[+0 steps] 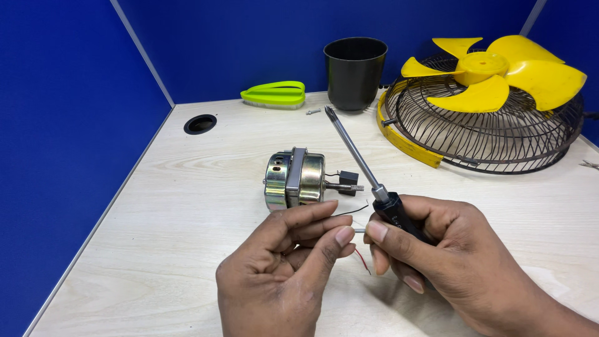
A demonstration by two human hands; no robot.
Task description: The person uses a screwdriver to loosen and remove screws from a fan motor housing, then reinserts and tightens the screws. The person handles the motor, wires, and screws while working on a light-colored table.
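The right hand [430, 249] is curled around the black handle of a screwdriver [368, 175], whose metal shaft slants up and away toward the back of the pale wooden surface [187, 200]. The left hand [281, 268] sits just beside it, fingers pressed together, and thumb and forefinger of both hands meet on a small screw [359, 230] pinched between the fingertips. Thin black and red wires [359, 259] show between and under the 2 hands.

Just beyond the left hand lies a fan motor [294, 180] on its side, its metal housing shiny, its shaft pointing right, with a small black part [348, 180] beside the shaft.

Farther back stands a black plastic cup [354, 72], with a loose screw [312, 112] on the surface near its foot and a green lidded tray [274, 95] to its left. At the right rear a black wire fan guard [486, 131] with a yellow rim lies flat, and a yellow 5-bladed fan blade [499, 72] rests on it. A round cable hole [200, 123] opens near the blue partition [62, 125].
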